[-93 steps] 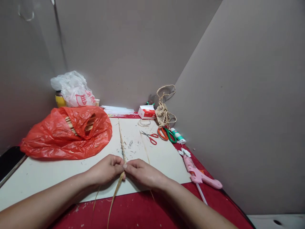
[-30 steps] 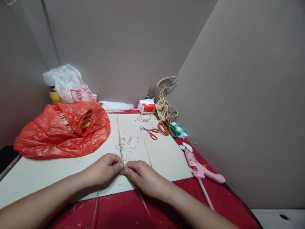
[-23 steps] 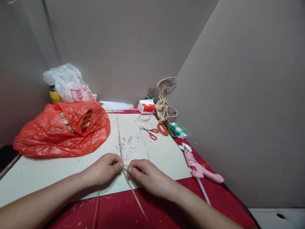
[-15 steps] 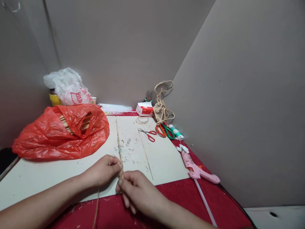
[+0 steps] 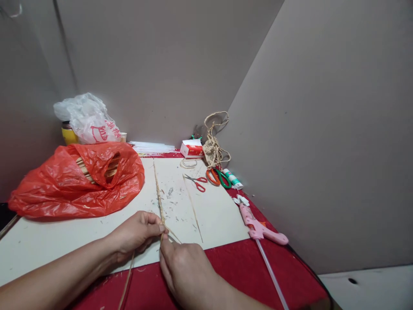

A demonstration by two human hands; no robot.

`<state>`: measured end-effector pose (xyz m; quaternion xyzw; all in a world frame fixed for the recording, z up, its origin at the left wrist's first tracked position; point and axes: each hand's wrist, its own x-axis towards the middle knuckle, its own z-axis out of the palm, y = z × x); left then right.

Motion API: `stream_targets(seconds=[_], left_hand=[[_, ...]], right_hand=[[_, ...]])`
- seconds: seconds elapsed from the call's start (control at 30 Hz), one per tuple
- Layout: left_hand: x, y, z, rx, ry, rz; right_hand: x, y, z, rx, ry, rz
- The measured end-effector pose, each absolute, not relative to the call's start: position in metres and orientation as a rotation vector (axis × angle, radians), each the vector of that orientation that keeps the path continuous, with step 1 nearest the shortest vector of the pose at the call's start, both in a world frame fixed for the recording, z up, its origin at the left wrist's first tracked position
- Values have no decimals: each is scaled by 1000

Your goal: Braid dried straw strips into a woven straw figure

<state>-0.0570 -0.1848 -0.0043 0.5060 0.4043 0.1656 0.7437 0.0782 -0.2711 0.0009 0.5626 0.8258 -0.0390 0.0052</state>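
A thin braid of tan straw-like strands runs up the white board, away from me. My left hand is closed on its near end, thumb against fingertips. Just below and to the right, my right hand is closed at the same end, fingers pinched near the loose strands; its fingertips are partly hidden. One short strand sticks out to the right above my right hand. Another long strand hangs below my left hand over the red cloth. A separate thin strand lies flat on the board.
A red plastic bag of dry strips sits at left. Red-handled scissors, larger shears, a twine bundle and a small red box lie toward the back. A pink glue gun rests at right on red cloth.
My right hand has turned over, its back now toward me, and its fingers have shifted at the braid's end. A strand now points out to the right. The view has shifted slightly.
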Motion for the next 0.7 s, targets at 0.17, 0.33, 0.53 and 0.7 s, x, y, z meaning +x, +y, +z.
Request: stream_targets(seconds=[0.17,0.33,0.53,0.7], left_hand=[[-56,-185,-5,1063,831,342],[-57,-183,-7,1080,815,339],[-56,-182,-4,1104,842,317],[-55,-183,-7,1080,849,343]], right_hand=[[88,-282,3,1601,2754,-361],[114,-276,21,2174,2734,-879],[163,-221,11,2778,2506,-1029],[188,-167,-8,2854,2361,-556]])
